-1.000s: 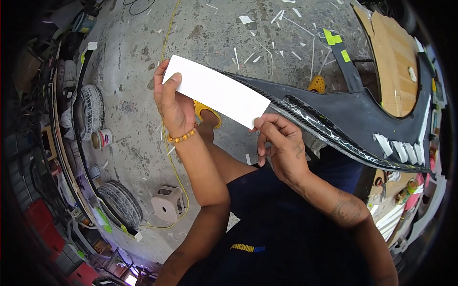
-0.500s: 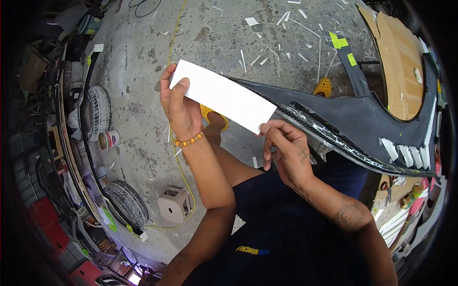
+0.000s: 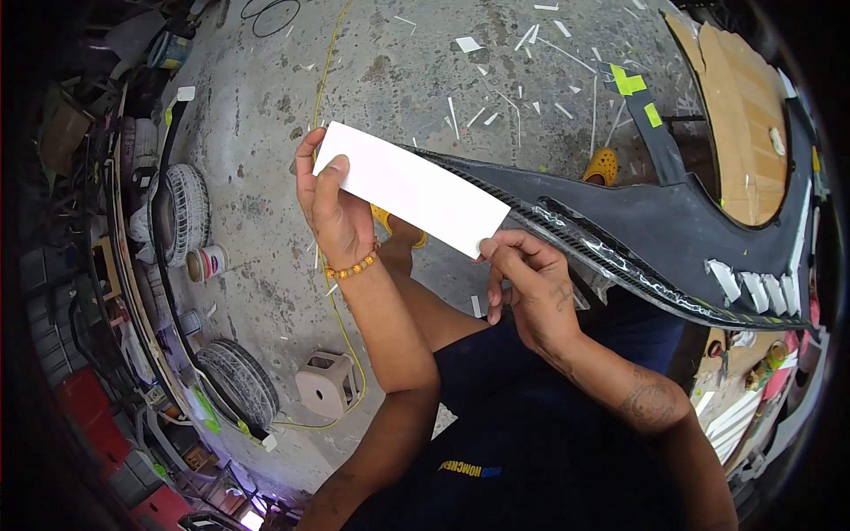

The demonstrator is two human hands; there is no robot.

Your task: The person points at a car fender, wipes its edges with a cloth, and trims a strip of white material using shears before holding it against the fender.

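Observation:
A plain white rectangular strip (image 3: 412,188), like stiff board or foam sheet, is held up between both hands. My left hand (image 3: 335,190) grips its upper left end, with the thumb on the face and the fingers behind. At its lower right corner, my right hand (image 3: 529,279) pinches the edge between thumb and fingers. Behind the strip and to the right lies a large dark grey vehicle body panel (image 3: 611,212) with a glossy carbon-fibre-patterned edge (image 3: 602,248). Several white pieces (image 3: 753,290) are fixed along its right part.
White scraps (image 3: 467,44) litter the concrete floor. A yellow cord (image 3: 320,88) runs down past a small beige stool (image 3: 326,383). Tyres (image 3: 186,212), a paint can (image 3: 207,263) and a long black trim piece (image 3: 159,190) stand at left. Cardboard (image 3: 744,106) covers part of the panel at right.
The strip and both hands have shifted very slightly down and left in view. Both hands keep their hold on the strip.

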